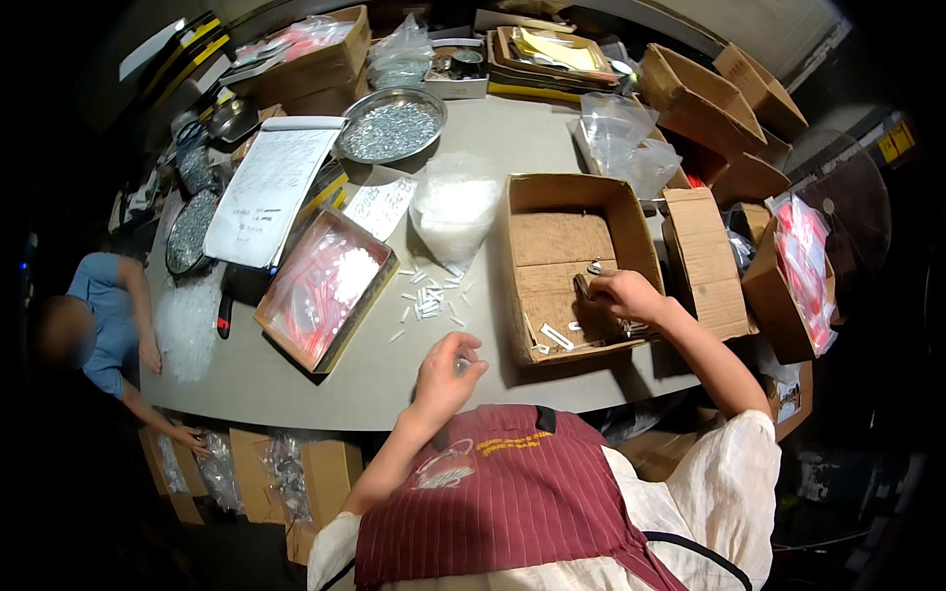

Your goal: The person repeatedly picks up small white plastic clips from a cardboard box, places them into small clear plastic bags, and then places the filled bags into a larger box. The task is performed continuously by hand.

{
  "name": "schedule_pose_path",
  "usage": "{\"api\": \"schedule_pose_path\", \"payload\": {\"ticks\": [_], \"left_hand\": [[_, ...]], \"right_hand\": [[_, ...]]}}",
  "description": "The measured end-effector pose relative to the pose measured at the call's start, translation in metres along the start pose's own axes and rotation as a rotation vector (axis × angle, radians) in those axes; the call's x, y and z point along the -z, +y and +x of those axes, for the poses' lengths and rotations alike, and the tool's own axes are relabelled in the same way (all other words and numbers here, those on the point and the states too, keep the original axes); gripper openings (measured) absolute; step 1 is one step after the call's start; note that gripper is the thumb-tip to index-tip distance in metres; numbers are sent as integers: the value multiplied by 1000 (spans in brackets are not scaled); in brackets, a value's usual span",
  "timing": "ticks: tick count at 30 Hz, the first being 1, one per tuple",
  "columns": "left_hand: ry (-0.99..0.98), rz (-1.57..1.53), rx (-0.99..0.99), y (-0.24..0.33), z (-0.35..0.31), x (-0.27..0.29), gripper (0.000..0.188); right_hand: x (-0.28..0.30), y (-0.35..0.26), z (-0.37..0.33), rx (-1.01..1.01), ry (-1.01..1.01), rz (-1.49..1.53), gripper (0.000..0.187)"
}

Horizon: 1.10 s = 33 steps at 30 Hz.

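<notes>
My right hand (629,297) reaches into an open cardboard box (564,258), its fingers pinched together over the box floor. A small metallic piece shows at the fingertips, too small to name. Pale, slotted flat pieces (557,337) lie at the box's near edge, with more small parts under my hand. My left hand (448,376) is curled above the table's near edge, left of the box; something small and greyish shows between thumb and fingers. Beyond it, short white tube-like pieces (430,299) are scattered in front of a clear plastic bag (455,209) of white contents.
A shallow box (379,286) of red-and-clear bags stands left, beside a written notepad (271,192). Behind are a round metal bowl (392,128) of shiny small parts and more cartons (700,98). A person in blue (103,295) is at the far left. Cartons (788,286) crowd the right.
</notes>
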<state>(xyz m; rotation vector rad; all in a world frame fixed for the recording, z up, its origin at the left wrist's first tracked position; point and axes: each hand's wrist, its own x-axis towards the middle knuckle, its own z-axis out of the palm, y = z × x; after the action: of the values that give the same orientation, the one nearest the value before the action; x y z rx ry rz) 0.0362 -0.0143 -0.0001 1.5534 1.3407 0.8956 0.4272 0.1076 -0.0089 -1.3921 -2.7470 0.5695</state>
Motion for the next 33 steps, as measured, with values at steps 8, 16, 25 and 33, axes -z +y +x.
{"api": "schedule_pose_path", "payload": {"ticks": [8,16,25,33], "left_hand": [[26,3,-132,21,13,-14,32],[8,-12,-167,29,5,-2,42],[-35,-152,-133,22,-16,24,34],[330,-296,-123,13,-48,69,15]], "right_hand": [[51,-174,27,6,281,608,11],[44,-228,36,255,-128,492,39],[44,-249,48,438,155,228,35],[27,-277,70,342,185,385,44]]}}
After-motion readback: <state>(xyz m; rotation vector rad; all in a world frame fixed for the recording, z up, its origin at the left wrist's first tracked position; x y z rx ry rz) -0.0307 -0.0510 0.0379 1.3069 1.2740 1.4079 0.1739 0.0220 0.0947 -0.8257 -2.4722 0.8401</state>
